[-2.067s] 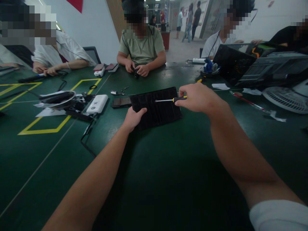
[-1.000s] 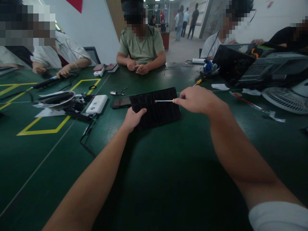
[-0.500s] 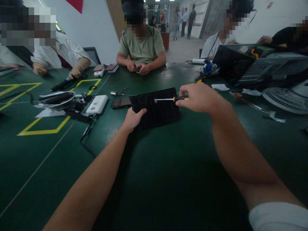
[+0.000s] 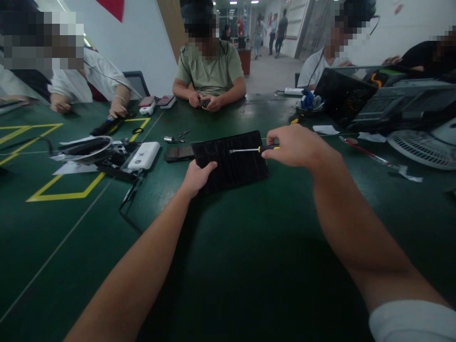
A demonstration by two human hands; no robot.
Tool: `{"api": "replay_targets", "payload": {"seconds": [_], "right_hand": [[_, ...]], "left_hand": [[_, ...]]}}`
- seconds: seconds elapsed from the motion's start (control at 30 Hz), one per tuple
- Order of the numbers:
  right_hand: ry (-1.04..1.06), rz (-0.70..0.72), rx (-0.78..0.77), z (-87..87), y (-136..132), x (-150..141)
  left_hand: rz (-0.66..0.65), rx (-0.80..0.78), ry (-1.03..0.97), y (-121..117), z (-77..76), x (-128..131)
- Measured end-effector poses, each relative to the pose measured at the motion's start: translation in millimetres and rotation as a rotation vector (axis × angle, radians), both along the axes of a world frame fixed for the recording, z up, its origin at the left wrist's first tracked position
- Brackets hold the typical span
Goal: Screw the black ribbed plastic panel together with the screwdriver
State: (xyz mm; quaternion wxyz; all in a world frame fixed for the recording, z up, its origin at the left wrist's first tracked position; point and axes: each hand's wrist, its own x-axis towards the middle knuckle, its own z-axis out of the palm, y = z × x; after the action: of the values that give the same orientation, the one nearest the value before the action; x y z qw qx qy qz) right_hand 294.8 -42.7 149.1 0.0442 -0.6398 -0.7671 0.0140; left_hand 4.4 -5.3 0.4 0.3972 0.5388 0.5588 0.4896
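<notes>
Gripping a flat black panel (image 4: 245,167) by its left edge with the left hand (image 4: 197,177), thumb pressed over the ribbed face, fingers out of sight behind. Holding it tilted up toward the head camera, over the green table (image 4: 278,213); cannot tell whether touching along the lower edge. Pinching the black-and-yellow handle of a screwdriver (image 4: 254,150) with the right hand (image 4: 299,148), at the panel's right edge. Pointing the steel shaft leftward across the face, nearly level, tip near the middle; contact there too small to tell.

Just behind the panel's left corner: dark rectangular block (image 4: 176,153), partly hidden. Farther back: metal cylinder (image 4: 170,139), small metal pieces beside it. Well to the left: white power bank (image 4: 144,156) with black cable, next to a heap of paper and wiring (image 4: 87,147). Beyond the right hand: paper scrap (image 4: 326,129). Far right: white fan grille (image 4: 422,148). Across the table: person in green shirt (image 4: 210,71), with small dark object in both hands.
</notes>
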Motion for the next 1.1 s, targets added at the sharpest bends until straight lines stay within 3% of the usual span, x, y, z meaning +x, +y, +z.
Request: {"api": "replay_targets", "payload": {"seconds": [1.1], "right_hand": [[0.021, 0.025, -0.021, -2.4, 2.5, 0.0]], "left_hand": [[0.005, 0.017, -0.001, -0.5, 2.5, 2.1]]}}
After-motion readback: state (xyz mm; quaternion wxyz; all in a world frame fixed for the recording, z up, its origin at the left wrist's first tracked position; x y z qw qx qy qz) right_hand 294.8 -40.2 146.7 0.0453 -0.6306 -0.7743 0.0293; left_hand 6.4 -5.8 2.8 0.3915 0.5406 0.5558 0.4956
